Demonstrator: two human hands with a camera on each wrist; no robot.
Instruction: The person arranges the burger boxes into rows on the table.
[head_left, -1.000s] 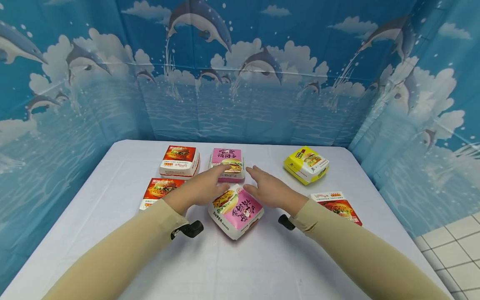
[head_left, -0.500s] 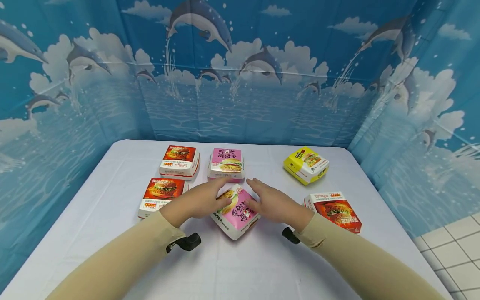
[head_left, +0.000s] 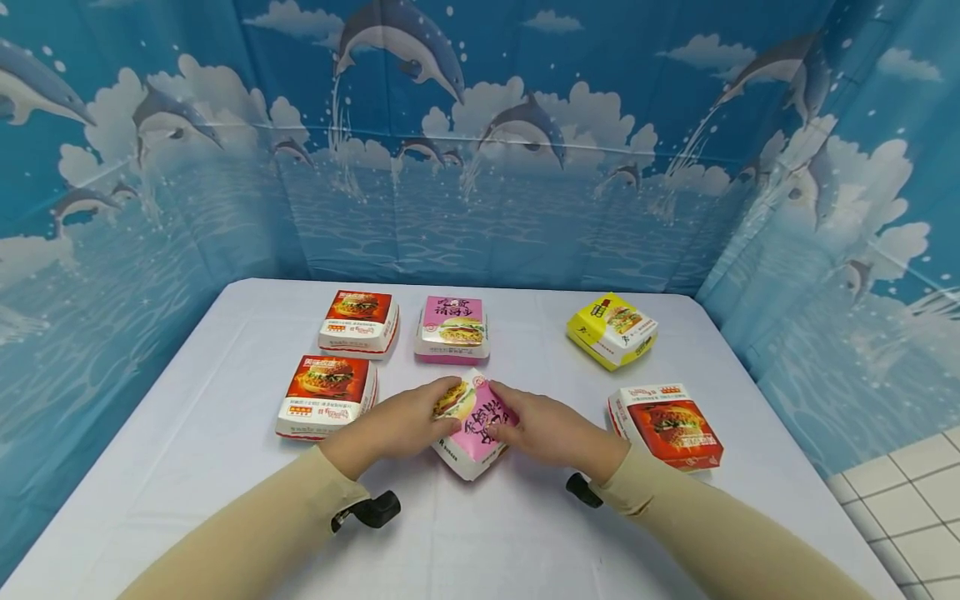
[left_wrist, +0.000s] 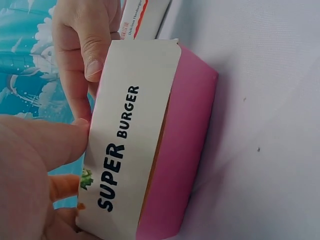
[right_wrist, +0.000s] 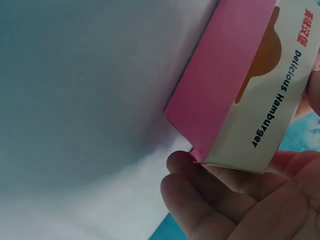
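Note:
A pink and white burger box (head_left: 476,429) sits turned cornerwise on the table, a burger picture on its lid and "SUPER BURGER" on one side (left_wrist: 120,145). My left hand (head_left: 401,421) holds its left corner, thumb along the lid's edge. At the opposite corner my right hand (head_left: 551,427) grips it, thumb on the lid. In the right wrist view, the right fingers (right_wrist: 195,200) curl around the box's corner, below the side marked "Delicious Hamburger" (right_wrist: 275,105). The lid looks closed. The far side of the box is partly hidden by my hands.
Behind it stands another pink burger box (head_left: 452,329). Two red burger boxes (head_left: 358,321) (head_left: 326,396) are on the left. A yellow burger box (head_left: 612,329) lies back right, with a red one (head_left: 671,425) nearer. A dolphin-print curtain (head_left: 480,183) hangs behind the white table (head_left: 480,542).
Both hands have come down and back from above the box, closing in on its two corners. The box stays in place, and the other boxes have not moved.

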